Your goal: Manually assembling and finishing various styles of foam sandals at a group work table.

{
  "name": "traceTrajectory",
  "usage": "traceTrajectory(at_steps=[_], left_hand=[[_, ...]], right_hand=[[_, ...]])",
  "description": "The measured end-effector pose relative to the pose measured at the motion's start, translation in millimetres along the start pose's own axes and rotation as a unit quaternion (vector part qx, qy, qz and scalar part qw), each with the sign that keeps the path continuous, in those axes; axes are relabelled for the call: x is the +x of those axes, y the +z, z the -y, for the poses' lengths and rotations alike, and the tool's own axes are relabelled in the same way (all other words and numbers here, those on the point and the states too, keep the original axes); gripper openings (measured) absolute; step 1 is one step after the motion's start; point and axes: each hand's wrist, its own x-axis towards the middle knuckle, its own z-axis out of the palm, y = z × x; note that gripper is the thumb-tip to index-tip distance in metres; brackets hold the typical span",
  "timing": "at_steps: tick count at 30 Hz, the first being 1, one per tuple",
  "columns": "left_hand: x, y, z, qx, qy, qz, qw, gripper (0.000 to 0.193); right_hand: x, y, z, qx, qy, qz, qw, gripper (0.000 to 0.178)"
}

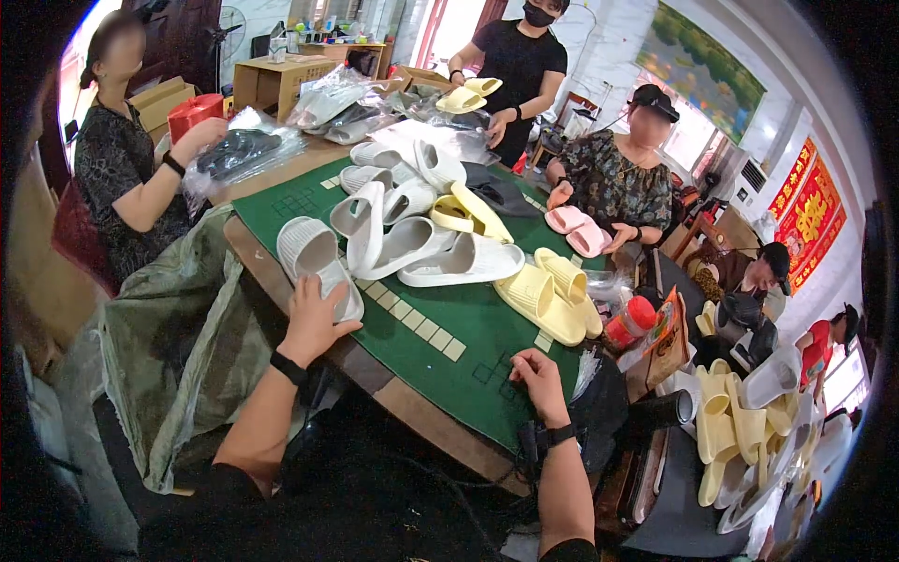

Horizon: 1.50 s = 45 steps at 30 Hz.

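Note:
My left hand (312, 328) grips the heel end of a light grey slide slipper (314, 245) at the table's near left edge, thumb out to the right. My right hand (540, 382) hovers over the near right of the green table mat (421, 367), fingers curled in, with nothing visible in them. Beyond the left hand lies a heap of light grey slippers (459, 260) with one yellow slipper (475, 214) among them. A pair of pale yellow slippers (541, 304) rests farther off, past my right hand.
Across the table a seated person holds pink slippers (579, 230); a standing person holds yellow ones (468, 96). At left, a person is beside a red roll (195, 117) and plastic-bagged goods (239, 155). A red-lidded jar (629, 321) and more slippers (719, 412) are at right.

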Motion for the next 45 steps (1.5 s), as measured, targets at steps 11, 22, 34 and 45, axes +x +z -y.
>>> traceTrajectory(at_steps=[11,22,34,45], left_hand=[[33.0,-1.4,37.6,-0.086,-0.004,0.041,0.995,0.066],[5.2,-23.0,-42.7,-0.241,0.081,-0.032,0.967,0.039],[-43.5,8.1,-114.9,-0.307,0.183,0.077,0.931,0.035],[-43.9,12.4,-122.1,-0.289,0.161,0.067,0.941,0.027]], right_hand=[[-27.5,11.0,94.4,-0.138,-0.08,0.042,0.986,0.016],[-103.6,-59.5,186.5,-0.371,-0.204,-0.057,0.904,0.025],[-227.1,-257.5,174.9,-0.545,-0.029,-0.536,0.644,0.04],[-343.1,-378.0,73.6,-0.537,0.202,-0.67,0.47,0.089]])
